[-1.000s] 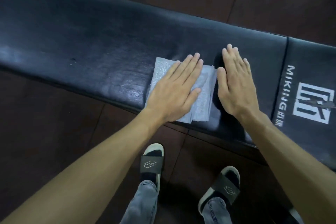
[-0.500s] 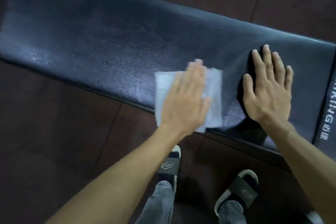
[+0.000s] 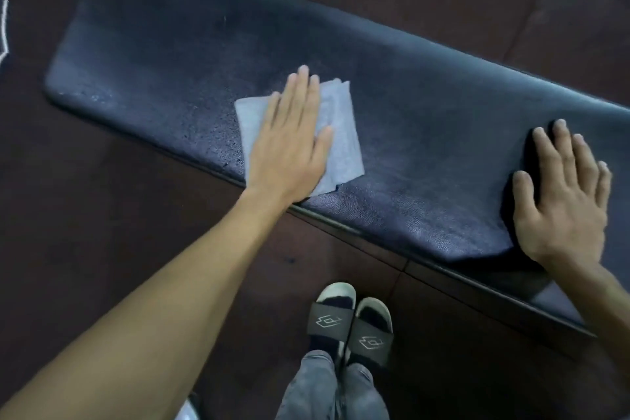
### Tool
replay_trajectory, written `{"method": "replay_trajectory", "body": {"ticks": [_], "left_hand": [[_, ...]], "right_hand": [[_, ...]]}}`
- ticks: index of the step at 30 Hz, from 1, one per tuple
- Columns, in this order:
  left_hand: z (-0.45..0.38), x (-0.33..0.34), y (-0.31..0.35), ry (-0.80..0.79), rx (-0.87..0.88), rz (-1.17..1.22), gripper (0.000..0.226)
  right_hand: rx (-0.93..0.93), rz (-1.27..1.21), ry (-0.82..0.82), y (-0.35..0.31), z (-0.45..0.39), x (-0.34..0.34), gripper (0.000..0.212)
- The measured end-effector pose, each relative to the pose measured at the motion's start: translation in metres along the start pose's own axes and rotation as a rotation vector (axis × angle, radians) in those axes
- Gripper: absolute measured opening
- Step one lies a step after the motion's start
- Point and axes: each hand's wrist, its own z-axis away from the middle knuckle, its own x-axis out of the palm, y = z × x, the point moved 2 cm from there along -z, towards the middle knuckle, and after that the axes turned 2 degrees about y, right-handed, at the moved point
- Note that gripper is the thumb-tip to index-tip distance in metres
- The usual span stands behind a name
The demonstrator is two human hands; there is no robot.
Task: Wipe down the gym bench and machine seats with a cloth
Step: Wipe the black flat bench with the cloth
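Head view looks down on a long black padded gym bench [image 3: 426,133] that runs from the far left to the near right across a dark brown tiled floor [image 3: 102,232]. A pale grey folded cloth [image 3: 341,133] lies flat on the pad, left of the pad's middle and close to its near edge, with one corner reaching that edge. The left hand [image 3: 289,140] lies palm down on the cloth and presses it against the pad; its fingers [image 3: 300,92] are straight and held close together, pointing toward the far side, and the thumb lies out to the right on the cloth. The pad to the left of the cloth carries small specks that may be droplets of moisture, though the frame is too soft to be sure.

The right hand [image 3: 566,194] rests palm down on the bare pad well to the right of the cloth, apart from it, near the right edge of the frame. Its fingers [image 3: 562,140] are straight and slightly spread, with the thumb held out to the left.

On the floor on the near side of the bench stand two feet side by side in black slide sandals [image 3: 351,324] with a white logo on each strap, under grey jeans [image 3: 327,389].
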Motion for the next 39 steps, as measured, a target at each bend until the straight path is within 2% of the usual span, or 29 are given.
{"method": "replay_trajectory", "body": {"ticks": [3,5,8,10,12,16,21,24,28,30,33,34,36,39], "left_hand": [[0.03,-0.002,0.01,0.039,-0.14,0.035,0.068],[0.05,0.003,0.034,0.04,-0.164,0.064,0.069],[0.054,0.005,0.047,0.002,0.007,0.045,0.071],[0.04,0.005,0.029,-0.024,0.215,0.03,0.069],[0.015,-0.001,0.001,-0.033,0.315,0.016,0.067],[-0.027,-0.013,-0.07,-0.036,0.172,0.009,0.066],[-0.013,-0.027,-0.142,0.013,-0.015,0.041,0.065],[0.025,-0.029,-0.16,0.063,-0.144,0.042,0.064],[0.046,-0.024,-0.141,0.123,-0.321,0.095,0.067],[0.033,-0.023,-0.132,0.079,-0.189,0.076,0.069],[-0.002,-0.026,-0.143,-0.009,0.246,0.006,0.068],[-0.017,-0.027,-0.154,-0.022,0.331,0.009,0.068],[-0.05,-0.03,-0.176,-0.029,0.377,0.021,0.068],[-0.085,-0.033,-0.2,-0.01,0.258,0.012,0.067]], "right_hand": [[0.003,0.003,-0.004,-0.003,0.0,0.001,0.06],[0.02,-0.012,0.022,-0.008,0.001,0.002,0.06],[-0.076,-0.082,0.053,-0.041,-0.001,0.005,0.058],[-0.228,-0.134,0.033,-0.087,-0.003,0.012,0.056],[-0.313,-0.219,0.021,-0.14,-0.012,0.025,0.054],[-0.301,-0.275,-0.006,-0.226,-0.032,0.056,0.053],[-0.257,-0.257,-0.007,-0.277,-0.046,0.072,0.054],[-0.239,-0.249,0.004,-0.278,-0.044,0.072,0.053],[-0.224,-0.243,-0.001,-0.293,-0.049,0.075,0.052],[-0.244,-0.241,-0.004,-0.307,-0.054,0.079,0.051],[-0.236,-0.268,0.007,-0.332,-0.069,0.087,0.05],[-0.213,-0.281,0.013,-0.341,-0.074,0.09,0.05],[-0.14,-0.285,0.044,-0.356,-0.083,0.095,0.049],[-0.089,-0.168,0.112,-0.366,-0.086,0.102,0.049]]}}
